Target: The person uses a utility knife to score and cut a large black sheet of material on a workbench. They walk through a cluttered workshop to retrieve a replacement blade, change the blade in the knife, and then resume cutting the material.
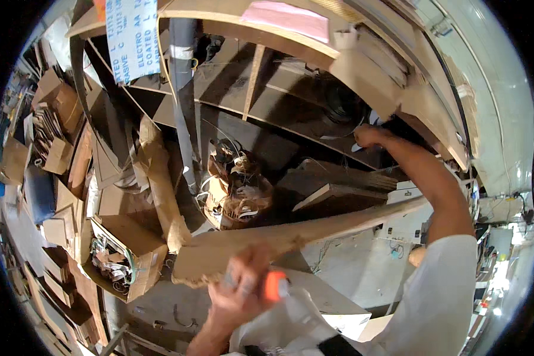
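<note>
My left hand, smeared by motion, is raised over the near end of a long brown board or cardboard piece. Its fingers are curled beside a bright orange object with a pale end; the object's kind is unclear, and it seems to be in the grip. My right arm stretches far to the right, under the curved edge of a wooden workbench. There my right hand is closed, with a small pale sliver showing below the fingers. Close by is a dark coil in shadow.
A basket of scraps stands on the floor under the bench. To the left, a cardboard box holds offcuts, beside a tall cardboard roll. A grey post rises near a blue-and-white printed strip. Pink sheets lie on the bench.
</note>
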The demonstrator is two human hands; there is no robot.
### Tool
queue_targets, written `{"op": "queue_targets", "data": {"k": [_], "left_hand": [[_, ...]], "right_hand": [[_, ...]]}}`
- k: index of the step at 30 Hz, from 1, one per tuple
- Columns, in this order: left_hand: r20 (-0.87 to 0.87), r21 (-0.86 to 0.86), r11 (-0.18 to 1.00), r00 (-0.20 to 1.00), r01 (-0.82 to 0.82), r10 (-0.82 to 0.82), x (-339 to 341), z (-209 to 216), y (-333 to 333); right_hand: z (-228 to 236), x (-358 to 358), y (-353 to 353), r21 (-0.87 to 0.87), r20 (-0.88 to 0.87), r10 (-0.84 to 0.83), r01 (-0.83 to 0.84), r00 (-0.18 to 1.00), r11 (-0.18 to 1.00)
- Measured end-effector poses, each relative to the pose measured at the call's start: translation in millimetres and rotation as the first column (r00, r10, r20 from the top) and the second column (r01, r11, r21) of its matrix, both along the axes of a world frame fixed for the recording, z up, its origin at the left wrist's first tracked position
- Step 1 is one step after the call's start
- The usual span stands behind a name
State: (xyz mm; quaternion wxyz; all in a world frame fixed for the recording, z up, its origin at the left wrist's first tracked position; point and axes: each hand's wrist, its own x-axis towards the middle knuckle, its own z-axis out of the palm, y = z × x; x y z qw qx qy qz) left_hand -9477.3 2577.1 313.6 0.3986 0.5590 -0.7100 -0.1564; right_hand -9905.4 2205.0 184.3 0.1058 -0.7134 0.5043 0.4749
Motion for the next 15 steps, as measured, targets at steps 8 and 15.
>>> {"op": "queue_targets", "data": {"k": [8,15], "left_hand": [[0.104,0.036,0.994,0.989,0.102,-0.105,29.2,18.8,13.8],[-0.056,-0.019,0.994,0.993,0.104,-0.105,26.7,17.9,30.2]], "right_hand": [[-139.0,-21.7,-49.5,-0.085,0.162,0.099,-0.086,0.982,0.993],[-221.7,-152.1,-63.7,-0.355,0.418,-0.093,0.256,0.904,0.899]]}}
